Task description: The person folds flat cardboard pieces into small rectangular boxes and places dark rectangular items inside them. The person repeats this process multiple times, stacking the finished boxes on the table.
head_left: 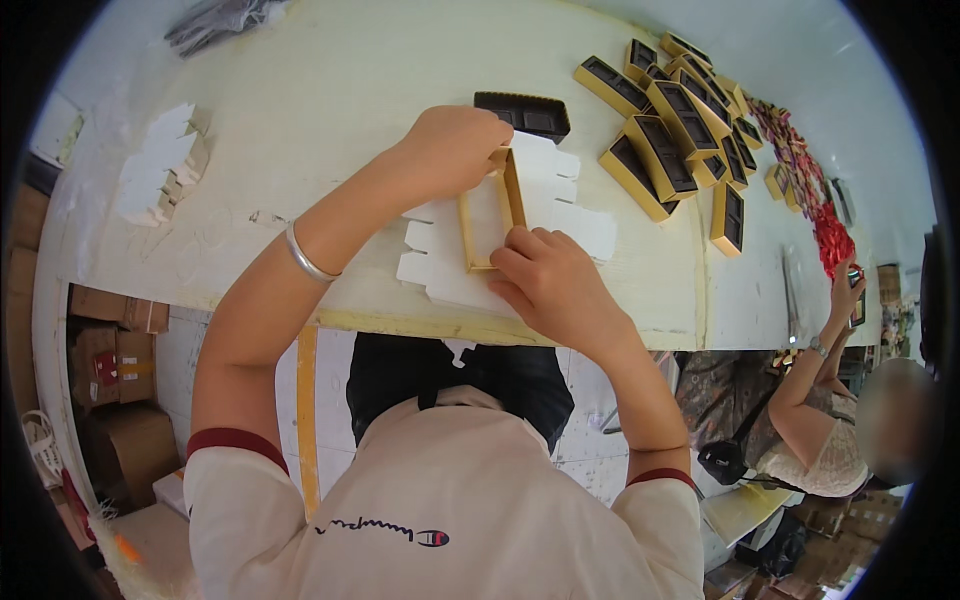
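A shallow box with gold walls and a white inside (511,190) lies half formed in front of me, over flat white cardboard blanks (440,272). At its far end my left hand (455,148), a silver bangle on that wrist, is closed with bent fingers on the wall. My right hand (558,280) pinches the near right corner between thumb and fingers. Just beyond the box a black plastic insert tray (540,117) with square hollows rests on the table, partly behind my left hand.
Gold boxes with black inserts (662,155) are heaped at the right. A stack of folded white blanks (165,165) stands at the left. Red packets (832,240) lie farther right, near a co-worker's raised hand (845,285). The table's near edge (420,322) runs before my body.
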The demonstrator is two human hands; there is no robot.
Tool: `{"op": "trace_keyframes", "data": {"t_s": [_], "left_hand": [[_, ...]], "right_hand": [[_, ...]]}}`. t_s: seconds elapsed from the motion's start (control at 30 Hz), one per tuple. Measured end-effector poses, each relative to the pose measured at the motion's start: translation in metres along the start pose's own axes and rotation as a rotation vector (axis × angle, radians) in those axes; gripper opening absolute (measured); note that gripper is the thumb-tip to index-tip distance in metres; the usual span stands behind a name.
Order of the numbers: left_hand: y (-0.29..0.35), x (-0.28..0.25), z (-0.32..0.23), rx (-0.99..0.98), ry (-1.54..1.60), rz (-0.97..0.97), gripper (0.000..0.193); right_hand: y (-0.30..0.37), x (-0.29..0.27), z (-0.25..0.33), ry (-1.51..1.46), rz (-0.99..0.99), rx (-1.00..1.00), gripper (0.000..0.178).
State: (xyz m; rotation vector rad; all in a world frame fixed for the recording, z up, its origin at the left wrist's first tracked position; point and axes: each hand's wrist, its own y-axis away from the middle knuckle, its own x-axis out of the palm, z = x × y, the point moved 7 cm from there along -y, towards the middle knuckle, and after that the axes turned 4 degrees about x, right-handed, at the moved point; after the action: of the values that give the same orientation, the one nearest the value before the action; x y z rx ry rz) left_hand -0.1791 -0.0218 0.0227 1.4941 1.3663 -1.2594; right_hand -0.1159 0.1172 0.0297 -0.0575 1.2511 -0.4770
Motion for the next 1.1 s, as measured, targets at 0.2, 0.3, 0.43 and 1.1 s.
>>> {"op": "trace_keyframes", "data": {"t_s": [0.2, 0.3, 0.43, 1.1], "left_hand": [[-0.005, -0.003, -0.001, -0.004, 0.034, 0.030, 0.007], [-0.010, -0.004, -0.005, 0.008, -0.094, 0.049, 0.009], [-0.006, 0.001, -0.002, 0.010, -0.063, -0.016, 0.012], [0.032, -0.010, -0.003, 0.134, 0.304, 0.323, 0.096]], "right_hand": [[0.003, 0.011, 0.002, 0.105, -0.074, 0.004, 0.014], [0.004, 0.016, 0.004, 0.188, -0.120, 0.018, 0.013], [0.005, 0.013, 0.006, 0.143, -0.142, 0.030, 0.013], [-0.076, -0.001, -0.181, 0.037, -0.102, 0.178, 0.008]]}}
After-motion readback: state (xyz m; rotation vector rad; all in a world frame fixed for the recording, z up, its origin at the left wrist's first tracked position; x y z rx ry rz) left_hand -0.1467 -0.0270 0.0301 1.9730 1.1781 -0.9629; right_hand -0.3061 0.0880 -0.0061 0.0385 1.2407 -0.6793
